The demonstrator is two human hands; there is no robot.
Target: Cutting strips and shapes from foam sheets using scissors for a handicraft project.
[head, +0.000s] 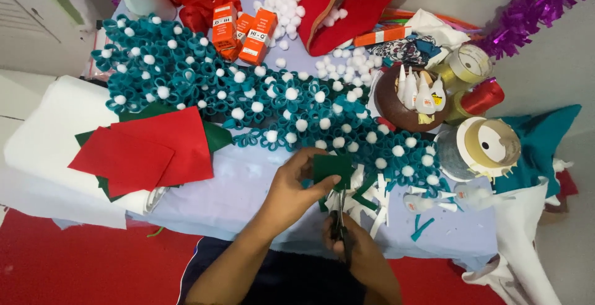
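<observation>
1. The left hand (296, 184) pinches a dark green felt piece (333, 168) by its left edge, thumb on top and fingers beneath, which holds it flat and raised off the bench (235, 187), where blades can reach it.
2. The right hand (356, 249) is closed through the handles of a pair of scissors (340, 224), blades pointing away towards the near edge of the felt; how wide the blades stand is hard to tell, since they are dark and blurred.
3. Just right of the felt lie white and green offcuts (372, 196), seemingly where they dropped, and near them small glue bottles (427, 203), only dimly made out.
4. Beyond the hands a long band of teal felt loops with white pompoms (248, 94) runs from far left to near right across the bench.
5. Left of it, red felt sheets (149, 147) lie stacked over green ones, half on a white folded cloth (56, 137).
6. At the far side stand orange glue boxes (245, 32), with loose pompoms (285, 1) around them.
7. To the right, a brown bowl (403, 100) holds glue tubes upright; beside it are ribbon spools (489, 144).
8. Purple tinsel (533, 7) and red cloth are cut off by the top edge; both forearms leave the frame at the bottom.
</observation>
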